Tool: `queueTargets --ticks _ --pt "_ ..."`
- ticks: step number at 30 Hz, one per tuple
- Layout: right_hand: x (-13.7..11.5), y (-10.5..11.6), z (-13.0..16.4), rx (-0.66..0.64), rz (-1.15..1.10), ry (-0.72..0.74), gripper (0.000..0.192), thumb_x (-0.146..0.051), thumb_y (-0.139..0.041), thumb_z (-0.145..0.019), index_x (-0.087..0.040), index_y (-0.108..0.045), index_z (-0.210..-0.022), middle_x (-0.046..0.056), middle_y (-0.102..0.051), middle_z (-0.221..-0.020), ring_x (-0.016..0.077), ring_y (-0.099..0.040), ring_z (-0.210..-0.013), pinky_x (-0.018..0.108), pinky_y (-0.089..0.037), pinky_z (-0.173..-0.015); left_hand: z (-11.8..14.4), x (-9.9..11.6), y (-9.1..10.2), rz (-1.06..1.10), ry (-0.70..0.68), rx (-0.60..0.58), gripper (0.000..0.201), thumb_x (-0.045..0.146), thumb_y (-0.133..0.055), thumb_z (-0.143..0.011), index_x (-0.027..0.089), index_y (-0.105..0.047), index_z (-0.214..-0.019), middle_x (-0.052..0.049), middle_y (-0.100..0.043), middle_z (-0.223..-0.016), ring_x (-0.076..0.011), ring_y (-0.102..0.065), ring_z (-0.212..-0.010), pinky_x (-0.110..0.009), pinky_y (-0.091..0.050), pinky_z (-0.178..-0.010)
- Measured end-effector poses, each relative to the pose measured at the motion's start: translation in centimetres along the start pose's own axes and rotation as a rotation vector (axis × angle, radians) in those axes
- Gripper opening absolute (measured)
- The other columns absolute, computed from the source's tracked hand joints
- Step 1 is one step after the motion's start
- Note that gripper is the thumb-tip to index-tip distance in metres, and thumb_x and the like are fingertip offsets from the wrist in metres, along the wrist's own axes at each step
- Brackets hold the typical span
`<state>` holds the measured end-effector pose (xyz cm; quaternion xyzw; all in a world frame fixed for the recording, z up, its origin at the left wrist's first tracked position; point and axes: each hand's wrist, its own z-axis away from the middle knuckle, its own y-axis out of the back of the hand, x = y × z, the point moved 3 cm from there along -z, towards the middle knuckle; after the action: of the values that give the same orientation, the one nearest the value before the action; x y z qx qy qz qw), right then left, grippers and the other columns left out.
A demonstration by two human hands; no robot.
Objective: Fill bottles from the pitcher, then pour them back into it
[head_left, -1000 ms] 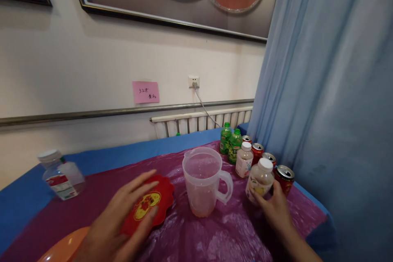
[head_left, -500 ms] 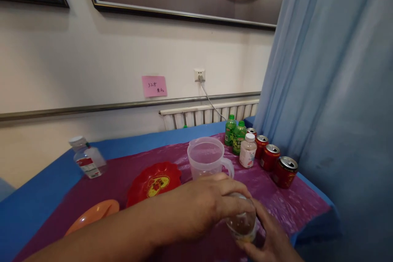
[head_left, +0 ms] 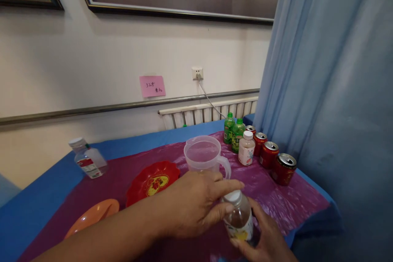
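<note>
A clear plastic bottle (head_left: 238,217) with a white cap and a yellow-and-white label stands close to me, slightly tilted. My right hand (head_left: 264,235) is wrapped round its lower body, thumb at the front and fingers on the right side. Over the top reaches my left hand (head_left: 204,202), its thumb and fingers on either side of the white bottle cap (head_left: 233,196). The cap sits on the bottle's neck. Just beyond my left hand is a translucent jug (head_left: 202,153) with its handle to the right; the hand hides its lower part.
Red drink cans (head_left: 284,170), green bottles (head_left: 237,136) and a pink-labelled bottle (head_left: 246,149) line the right side. A red scalloped plate (head_left: 139,184), an orange dish (head_left: 92,217) and a clear bottle (head_left: 89,161) lie left. Purple plastic covers the blue table; a curtain (head_left: 331,90) hangs right.
My left hand has shifted its fingers on the cap, so the white cap now shows between thumb and forefinger. The bottle stands more upright in my right hand. The view has shifted slightly.
</note>
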<state>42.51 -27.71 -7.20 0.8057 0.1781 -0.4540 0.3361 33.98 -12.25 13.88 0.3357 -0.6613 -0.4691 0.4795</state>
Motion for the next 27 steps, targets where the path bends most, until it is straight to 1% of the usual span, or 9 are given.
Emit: queueTargets --ticks 3,6,9,11,14,16,18,22,27 --pt "-0.1 0.1 0.1 -0.003 -0.006 0.039 0.07 -0.026 -0.073 -0.071 -0.024 -0.047 -0.136 0.009 -0.071 -0.122 0.0269 -0.071 -0.107 0.037 -0.057 -0.091 -0.4 0.0 0.0 0.0 0.144 -0.091 0.021 0.036 -0.052 -0.095 0.022 -0.064 -0.106 -0.004 -0.069 -0.086 -0.0185 -0.064 -0.073 -0.027 -0.045 -0.063" --pt "-0.4 -0.1 0.2 0.01 0.017 0.058 0.071 -0.024 -0.073 -0.07 -0.026 -0.046 -0.136 0.008 -0.072 -0.12 0.0261 -0.072 -0.103 0.035 -0.058 -0.088 -1.1 -0.6 -0.6 -0.059 0.333 -0.05 0.032 0.051 -0.061 -0.086 0.02 -0.063 -0.089 -0.002 -0.064 -0.072 -0.0154 -0.055 -0.056 -0.026 -0.033 -0.05" --pt "-0.5 -0.1 0.3 0.034 0.069 0.06 0.07 -0.024 -0.073 -0.07 -0.025 -0.047 -0.135 0.009 -0.073 -0.12 0.0278 -0.072 -0.105 0.037 -0.059 -0.089 -1.4 -1.1 -0.3 -0.036 0.443 0.099 0.036 0.056 -0.059 -0.085 0.02 -0.059 -0.077 0.001 -0.057 -0.061 -0.0125 -0.047 -0.05 -0.025 -0.027 -0.048" --pt "-0.4 0.3 0.4 0.048 0.112 0.057 0.067 -0.026 -0.072 -0.072 -0.024 -0.046 -0.134 0.01 -0.073 -0.119 0.0276 -0.073 -0.104 0.036 -0.06 -0.087 -1.0 -1.3 0.4 0.072 0.479 0.23 0.035 0.054 -0.057 -0.086 0.021 -0.055 -0.074 0.003 -0.053 -0.058 -0.0111 -0.043 -0.049 -0.024 -0.027 -0.048" --pt "-0.5 2.1 0.2 0.1 0.195 0.068 0.061 -0.031 -0.071 -0.077 -0.022 -0.046 -0.132 0.011 -0.075 -0.115 0.0267 -0.075 -0.099 0.033 -0.061 -0.082 0.9 -1.8 1.1 0.324 0.492 0.42 0.033 0.051 -0.053 -0.088 0.022 -0.05 -0.074 0.006 -0.047 -0.058 -0.0104 -0.042 -0.051 -0.023 -0.03 -0.05" --pt "-1.2 4.0 -0.5 0.136 0.26 0.093 0.059 -0.035 -0.07 -0.08 -0.022 -0.046 -0.132 0.011 -0.074 -0.118 0.027 -0.074 -0.101 0.034 -0.061 -0.083 3.0 -2.2 0.6 0.462 0.507 0.512 0.033 0.051 -0.049 -0.089 0.022 -0.05 -0.075 0.006 -0.045 -0.06 -0.0105 -0.041 -0.053 -0.022 -0.033 -0.051" --pt "-2.3 6.2 -1.9 0.142 0.327 0.118 0.058 -0.037 -0.069 -0.082 -0.023 -0.047 -0.134 0.011 -0.071 -0.123 0.0275 -0.072 -0.106 0.036 -0.06 -0.087 5.5 -2.9 -0.9 0.539 0.554 0.568 0.036 0.054 -0.049 -0.09 0.021 -0.051 -0.076 0.006 -0.044 -0.061 -0.0108 -0.04 -0.055 -0.023 -0.034 -0.052" --pt "-5.2 9.9 -6.9 0.064 0.458 0.175 0.058 -0.035 -0.067 -0.083 -0.025 -0.05 -0.138 0.008 -0.069 -0.127 0.0277 -0.069 -0.11 0.038 -0.057 -0.091 10.4 -4.6 -5.7 0.649 0.744 0.596 0.046 0.064 -0.052 -0.086 0.021 -0.05 -0.071 0.005 -0.041 -0.061 -0.0118 -0.039 -0.057 -0.023 -0.035 -0.053" --pt "-7.5 11.6 -14.0 -0.066 0.713 0.303 0.053 -0.036 -0.065 -0.084 -0.028 -0.053 -0.136 0.007 -0.069 -0.125 0.0282 -0.068 -0.108 0.042 -0.054 -0.089 15.2 -5.6 -10.0 0.793 0.894 0.66 0.05 0.07 -0.054 -0.084 0.021 -0.053 -0.071 0.004 -0.047 -0.06 -0.0127 -0.042 -0.057 -0.022 -0.037 -0.053"
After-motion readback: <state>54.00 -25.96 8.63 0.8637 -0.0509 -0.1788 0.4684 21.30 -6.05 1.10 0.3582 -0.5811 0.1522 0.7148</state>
